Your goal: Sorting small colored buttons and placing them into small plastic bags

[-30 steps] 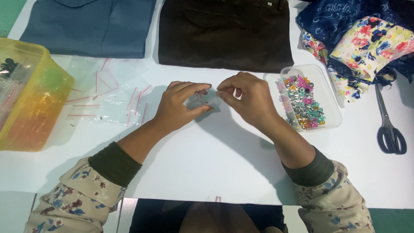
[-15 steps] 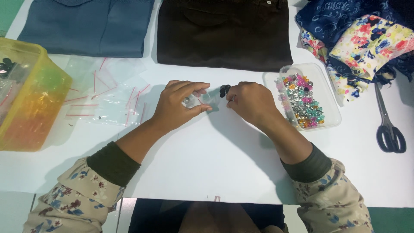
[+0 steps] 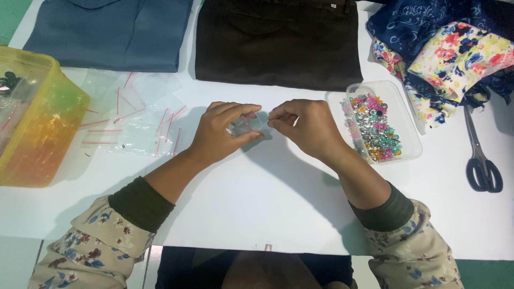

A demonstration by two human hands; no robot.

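You hold a small clear plastic bag (image 3: 249, 124) between both hands, just above the white tabletop (image 3: 257, 208) and in the middle of it. Your left hand (image 3: 219, 134) pinches the bag's near edge with thumb and curled fingers. Your right hand (image 3: 308, 128) meets it from the other side, thumb and forefinger pressed together at the bag's top edge. The bag is too small and glossy to tell whether its mouth is open or sealed, or whether anything lies inside.

By the look of the grip, the step in hand is working the bag's mouth. If so, the next move calls for a steady left pinch while your right fingertips run along the strip, with light pressure so the thin film does not crumple.

Just beyond your right hand lies a shallow clear plastic tray (image 3: 375, 84) filled with small mixed beads (image 3: 375, 131) in pink, silver and teal. Farther right, dark-handled scissors (image 3: 482, 160) lie flat, below a heap of floral and navy fabrics (image 3: 455, 53).

To the left of your left hand, spare clear bags with red seal strips (image 3: 134, 126) are scattered loosely, and past them stands a translucent yellow plastic tub (image 3: 43, 144). Beyond both hands lie a folded dark brown cloth (image 3: 278, 43) and a folded blue cloth (image 3: 107, 32).
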